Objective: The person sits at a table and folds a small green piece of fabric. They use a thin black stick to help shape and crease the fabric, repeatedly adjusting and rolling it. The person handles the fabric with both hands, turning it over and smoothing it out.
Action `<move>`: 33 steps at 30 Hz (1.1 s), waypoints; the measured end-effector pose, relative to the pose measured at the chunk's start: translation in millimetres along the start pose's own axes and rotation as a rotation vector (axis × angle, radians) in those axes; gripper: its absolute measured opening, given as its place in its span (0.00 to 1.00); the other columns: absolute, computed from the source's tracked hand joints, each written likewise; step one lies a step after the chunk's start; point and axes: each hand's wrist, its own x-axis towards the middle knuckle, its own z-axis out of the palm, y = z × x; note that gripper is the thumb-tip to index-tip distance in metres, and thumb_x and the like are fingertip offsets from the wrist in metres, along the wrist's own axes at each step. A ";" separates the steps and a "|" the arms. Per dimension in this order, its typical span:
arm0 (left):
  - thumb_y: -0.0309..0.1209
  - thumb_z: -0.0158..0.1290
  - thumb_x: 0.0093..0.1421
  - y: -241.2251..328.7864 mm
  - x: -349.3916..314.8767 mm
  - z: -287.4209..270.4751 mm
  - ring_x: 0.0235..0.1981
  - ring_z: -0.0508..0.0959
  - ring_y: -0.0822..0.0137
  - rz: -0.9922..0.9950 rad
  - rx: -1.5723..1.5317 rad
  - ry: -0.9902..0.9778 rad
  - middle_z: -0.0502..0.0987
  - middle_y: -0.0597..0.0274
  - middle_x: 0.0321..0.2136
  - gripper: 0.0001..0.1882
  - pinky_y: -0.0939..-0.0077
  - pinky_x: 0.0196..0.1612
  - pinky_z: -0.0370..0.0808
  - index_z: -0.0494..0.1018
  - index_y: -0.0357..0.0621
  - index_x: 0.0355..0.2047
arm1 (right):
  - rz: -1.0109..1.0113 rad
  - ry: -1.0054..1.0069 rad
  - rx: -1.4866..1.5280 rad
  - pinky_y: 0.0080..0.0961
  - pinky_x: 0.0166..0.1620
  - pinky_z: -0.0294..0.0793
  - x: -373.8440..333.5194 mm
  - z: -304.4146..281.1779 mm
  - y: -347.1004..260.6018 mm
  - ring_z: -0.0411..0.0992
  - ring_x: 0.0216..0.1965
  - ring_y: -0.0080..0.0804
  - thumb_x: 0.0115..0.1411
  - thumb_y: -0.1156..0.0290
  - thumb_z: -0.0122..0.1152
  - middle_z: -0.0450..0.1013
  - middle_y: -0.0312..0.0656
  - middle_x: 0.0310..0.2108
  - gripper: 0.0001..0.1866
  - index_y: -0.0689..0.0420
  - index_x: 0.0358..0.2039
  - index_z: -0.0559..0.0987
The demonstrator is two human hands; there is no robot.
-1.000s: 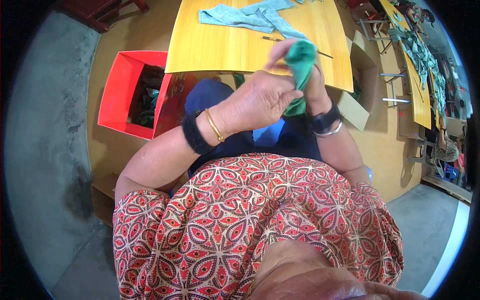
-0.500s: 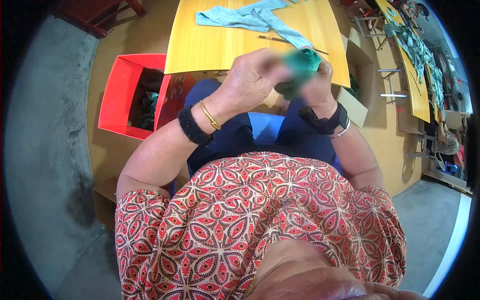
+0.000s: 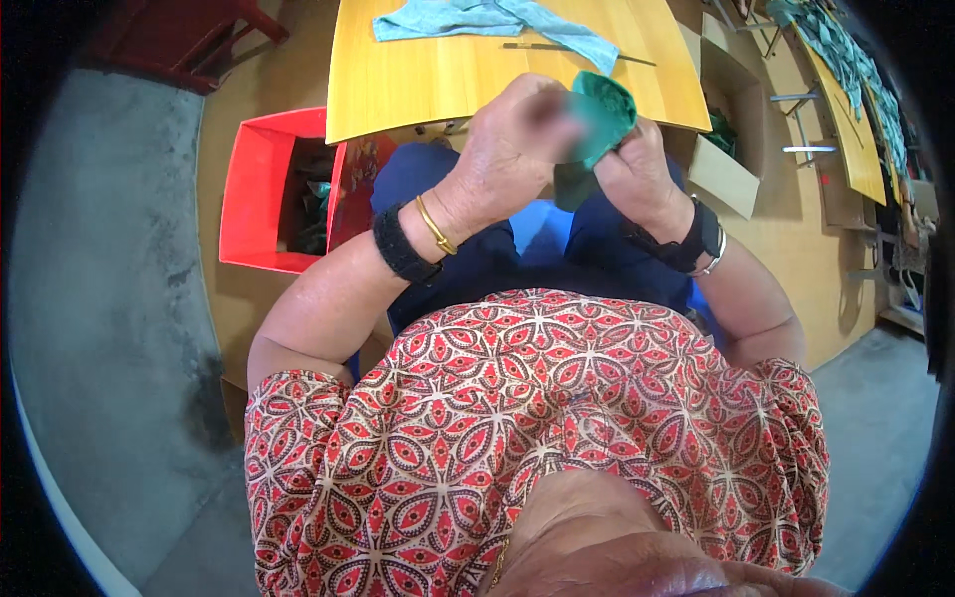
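Head view shows the right hand (image 3: 645, 177) with its grip closed on a green cloth (image 3: 605, 111) near the yellow desk (image 3: 403, 90), the left hand (image 3: 505, 144), partly blurred, seemingly pinching it too.

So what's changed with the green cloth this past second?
Your left hand moved up from the lower part of the green cloth; your right hand shifted from behind it to its right side. The cloth, then narrow, now looks wider and cupped. The light blue cloth and red box stayed put.
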 end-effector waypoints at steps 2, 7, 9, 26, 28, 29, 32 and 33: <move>0.32 0.51 0.53 7.6 0.5 0.5 0.21 0.70 0.76 -0.048 -0.033 0.013 0.71 0.61 0.20 0.11 0.82 0.25 0.69 0.66 0.36 0.30 | 0.074 -0.010 -0.055 0.23 0.31 0.69 2.8 -9.9 -1.5 0.71 0.25 0.34 0.45 0.78 0.49 0.70 0.47 0.23 0.11 0.60 0.32 0.71; 0.33 0.48 0.55 24.1 5.5 4.4 0.19 0.71 0.75 -0.296 -0.182 -0.083 0.71 0.60 0.19 0.11 0.82 0.22 0.68 0.67 0.34 0.29 | 0.090 0.049 -0.030 0.22 0.33 0.69 8.7 -17.2 -0.5 0.70 0.28 0.30 0.43 0.78 0.52 0.70 0.44 0.25 0.21 0.57 0.41 0.67; 0.31 0.47 0.55 29.1 1.9 5.0 0.20 0.72 0.71 -0.385 -0.165 -0.174 0.72 0.58 0.20 0.10 0.79 0.24 0.68 0.67 0.34 0.30 | 0.044 0.060 0.023 0.21 0.35 0.68 10.8 -16.3 -4.0 0.69 0.31 0.27 0.42 0.81 0.52 0.69 0.42 0.29 0.23 0.56 0.42 0.66; 0.30 0.44 0.57 13.8 -19.7 18.1 0.13 0.63 0.67 0.162 0.207 -0.364 0.62 0.57 0.10 0.11 0.76 0.20 0.64 0.65 0.36 0.22 | -0.029 -0.024 -0.123 0.21 0.27 0.64 5.1 -13.5 -1.9 0.64 0.21 0.36 0.38 0.76 0.53 0.65 0.42 0.20 0.08 0.62 0.23 0.69; 0.34 0.43 0.57 11.9 -23.6 26.1 0.11 0.59 0.65 0.177 0.133 -0.341 0.58 0.57 0.09 0.15 0.75 0.17 0.61 0.62 0.36 0.18 | 0.064 -0.037 0.014 0.21 0.26 0.63 1.0 -11.7 4.7 0.63 0.20 0.32 0.41 0.73 0.54 0.64 0.41 0.18 0.07 0.62 0.21 0.69; 0.34 0.43 0.58 9.8 -24.7 29.1 0.11 0.58 0.66 0.186 0.104 -0.342 0.58 0.57 0.09 0.16 0.76 0.17 0.61 0.62 0.36 0.18 | 0.078 -0.046 0.202 0.21 0.25 0.62 0.1 -7.3 2.1 0.62 0.20 0.27 0.46 0.67 0.55 0.64 0.38 0.18 0.11 0.62 0.21 0.68; 0.36 0.43 0.58 11.5 -23.6 27.8 0.14 0.61 0.72 0.133 0.048 -0.365 0.62 0.60 0.11 0.15 0.77 0.19 0.62 0.64 0.35 0.21 | 0.223 -0.479 0.816 0.20 0.31 0.64 2.5 -10.1 8.1 0.64 0.27 0.23 0.48 0.58 0.57 0.65 0.37 0.26 0.19 0.63 0.24 0.69; 0.36 0.43 0.58 12.9 -24.4 25.5 0.15 0.62 0.73 0.067 0.023 -0.379 0.62 0.61 0.12 0.15 0.77 0.20 0.63 0.65 0.35 0.23 | 0.264 -0.557 0.812 0.19 0.37 0.65 4.1 -15.4 14.1 0.65 0.32 0.24 0.47 0.54 0.57 0.66 0.39 0.30 0.22 0.63 0.29 0.70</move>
